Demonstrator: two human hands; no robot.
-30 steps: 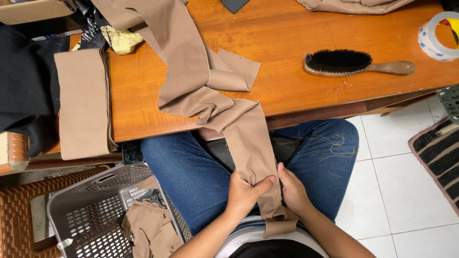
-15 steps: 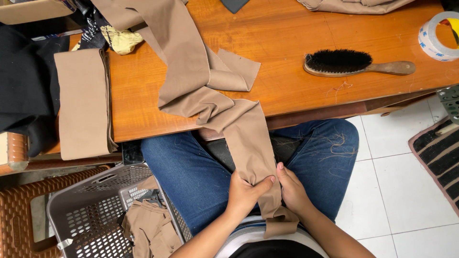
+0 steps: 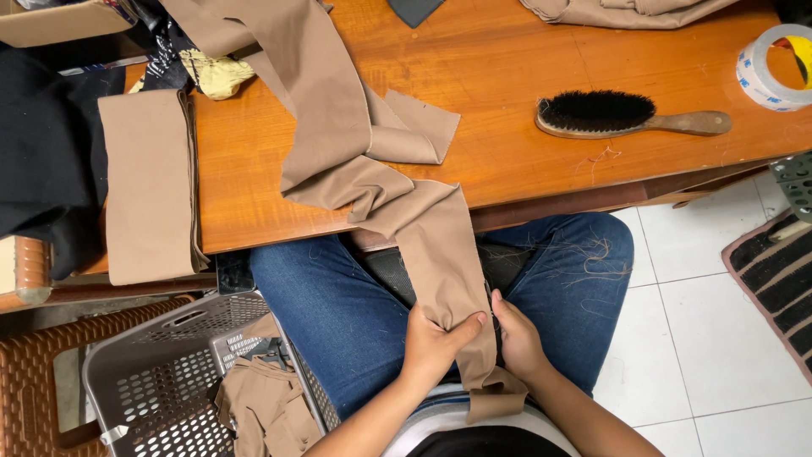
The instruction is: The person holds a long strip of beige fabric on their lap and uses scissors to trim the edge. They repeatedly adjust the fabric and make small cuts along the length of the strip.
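Note:
A long tan cloth strip (image 3: 364, 161) trails from the orange wooden table (image 3: 524, 59) down over its front edge into my lap, across blue jeans. My left hand (image 3: 433, 347) grips the strip near its lower end, thumb on top. My right hand (image 3: 518, 338) pinches the same strip from its right edge, close beside the left hand. The strip's end hangs folded below both hands, against my waist.
A folded tan cloth (image 3: 150, 182) lies at the table's left edge. A wooden-handled brush (image 3: 622, 114) and a tape roll (image 3: 774, 55) sit to the right. A grey plastic basket (image 3: 169, 372) with tan cloth pieces stands at lower left, beside a brown woven stool (image 3: 34, 381). White floor tiles lie to the right.

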